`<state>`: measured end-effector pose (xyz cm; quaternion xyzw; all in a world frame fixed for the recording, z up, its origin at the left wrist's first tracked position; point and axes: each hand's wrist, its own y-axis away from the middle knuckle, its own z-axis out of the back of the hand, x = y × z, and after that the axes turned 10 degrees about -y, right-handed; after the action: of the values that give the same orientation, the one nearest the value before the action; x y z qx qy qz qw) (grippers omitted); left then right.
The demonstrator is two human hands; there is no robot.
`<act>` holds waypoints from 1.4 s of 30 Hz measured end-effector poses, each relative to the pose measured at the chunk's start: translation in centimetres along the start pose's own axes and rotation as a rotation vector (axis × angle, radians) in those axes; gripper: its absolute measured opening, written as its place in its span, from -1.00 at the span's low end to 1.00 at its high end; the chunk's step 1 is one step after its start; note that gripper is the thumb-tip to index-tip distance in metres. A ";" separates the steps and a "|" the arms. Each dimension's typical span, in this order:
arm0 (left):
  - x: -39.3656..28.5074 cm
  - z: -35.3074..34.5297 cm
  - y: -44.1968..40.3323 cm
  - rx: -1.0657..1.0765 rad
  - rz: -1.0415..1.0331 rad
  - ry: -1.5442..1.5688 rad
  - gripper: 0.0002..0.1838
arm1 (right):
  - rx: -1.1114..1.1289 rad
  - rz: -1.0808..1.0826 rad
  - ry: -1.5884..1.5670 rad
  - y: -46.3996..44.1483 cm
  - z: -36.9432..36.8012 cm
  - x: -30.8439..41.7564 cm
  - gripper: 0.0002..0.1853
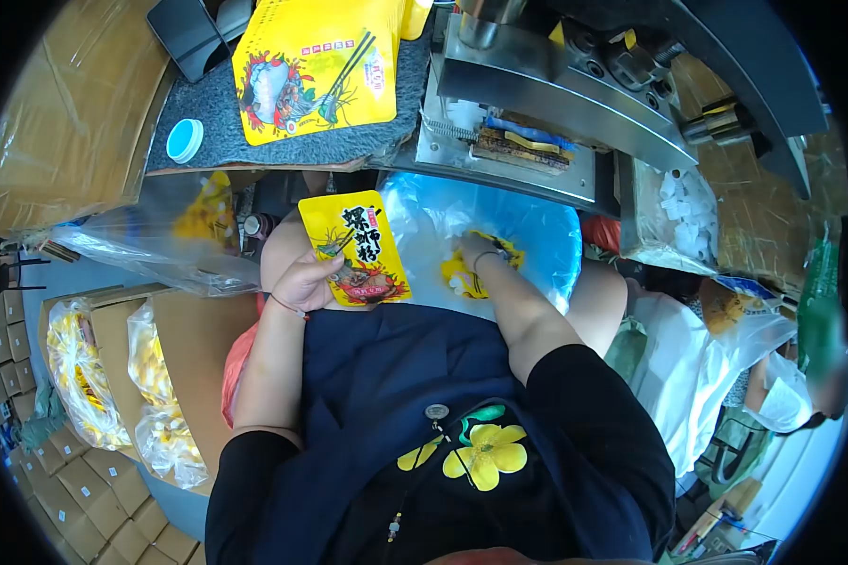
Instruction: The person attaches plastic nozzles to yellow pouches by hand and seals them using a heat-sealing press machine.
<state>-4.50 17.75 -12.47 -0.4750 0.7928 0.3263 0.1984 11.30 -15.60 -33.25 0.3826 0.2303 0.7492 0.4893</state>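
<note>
The left hand (311, 281) gripped a yellow pouch (372, 247) by its lower left side, the thumb lying on the printed face and the other fingers mostly hidden behind. The pouch was held up over the far left part of the lap (396, 348), beside a bin lined with blue plastic (553, 217); its printed front faced the camera and its top leaned a little to the left.

It looked light and thin, probably bendable, yet firm enough to stay flat when held from one side. The smooth film (glossy, by the look of it) might slide under a loose touch. It did not seem fragile, though a hard pinch could crease it. A side edge or a lower corner looked the best place to take hold.

The left forearm (269, 377) pointed forward, with a thin red band (287, 306) at the wrist. The right arm (537, 325) stretched forward and inward, placing the right hand (471, 245) inside the bin among yellow packets (462, 284). Its fingertips were not clear, so whether it had closed on one could not be told.
</note>
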 end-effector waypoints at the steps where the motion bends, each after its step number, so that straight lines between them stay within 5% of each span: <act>1: 0.1 0.1 -0.1 0.002 -0.005 -0.003 -0.45 | -0.058 -0.007 0.016 0.7 0.8 -0.1 -0.57; 6: 0.0 -1.2 -0.2 -0.011 0.059 -0.014 -0.48 | -0.284 0.059 0.121 3.3 3.2 1.9 -0.51; 21: 0.0 -0.4 -0.6 -0.001 0.071 0.001 -0.49 | 0.055 0.036 0.157 -1.8 -1.6 -1.2 -0.61; 24: -0.5 -1.1 -0.8 0.004 0.054 -0.005 -0.52 | -0.030 0.123 0.222 0.2 -0.3 -0.4 -0.68; 27: -0.6 -1.7 -1.1 -0.033 0.007 -0.038 -0.55 | -0.230 -0.032 -0.167 2.8 3.9 3.1 -0.73; 30: -0.1 -4.2 -1.5 -0.168 -0.174 -0.358 -0.63 | -0.154 0.309 -0.121 8.3 10.4 5.7 -0.73; 34: -0.2 -9.9 -3.0 -0.213 -0.273 -0.753 -0.76 | -0.541 0.784 -0.349 21.7 16.8 8.1 -0.77; 39: -1.7 -18.9 -3.2 -0.124 -0.213 -1.201 -0.77 | -0.868 0.924 -1.034 32.7 20.8 11.3 -0.82; 42: 0.2 -20.6 -4.0 -0.002 -0.228 -1.067 -0.77 | -0.973 0.851 -0.498 34.5 22.2 11.6 -0.85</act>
<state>-1.14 1.74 0.67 -0.3265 0.5254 0.4990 0.6069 7.23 -20.06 8.94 0.3372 -0.4213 0.7839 0.3071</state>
